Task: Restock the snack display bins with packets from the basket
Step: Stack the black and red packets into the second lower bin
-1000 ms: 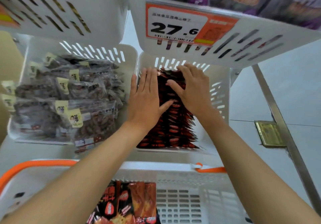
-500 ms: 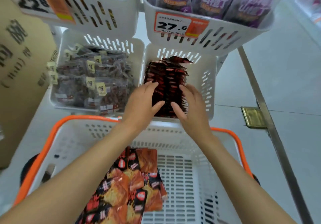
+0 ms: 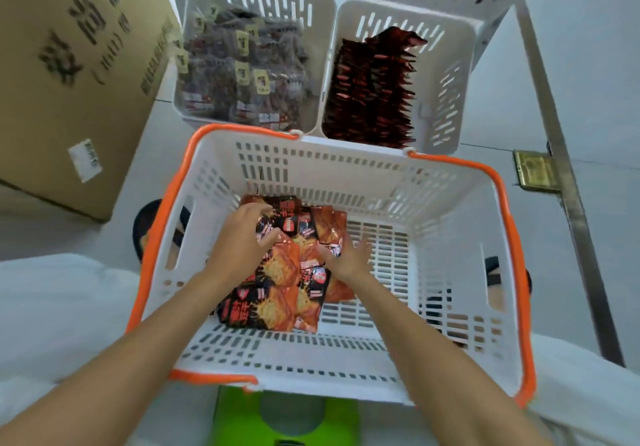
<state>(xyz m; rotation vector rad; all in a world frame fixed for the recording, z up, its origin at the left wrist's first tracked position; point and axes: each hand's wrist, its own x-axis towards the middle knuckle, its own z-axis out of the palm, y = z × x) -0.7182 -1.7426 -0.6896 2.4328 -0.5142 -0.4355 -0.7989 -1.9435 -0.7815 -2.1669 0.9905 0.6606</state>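
My left forearm (image 3: 138,341) enters view from 8 o'clock, angles toward 1 o'clock. Left hand (image 3: 242,238) sits just left of centre, palm down, fingers (image 3: 254,211) bent and spread like claw, thumb out toward 3 o'clock. Cannot tell whether fingertips grip anything.

My right forearm (image 3: 433,341) enters from 5 o'clock, angles toward 11 o'clock. Right hand (image 3: 349,255) at centre, at 4 o'clock of left hand, near but apart. Its fingers straight, fanned toward 1 o'clock, blurred; thumb toward 10 o'clock. Both arms bare.
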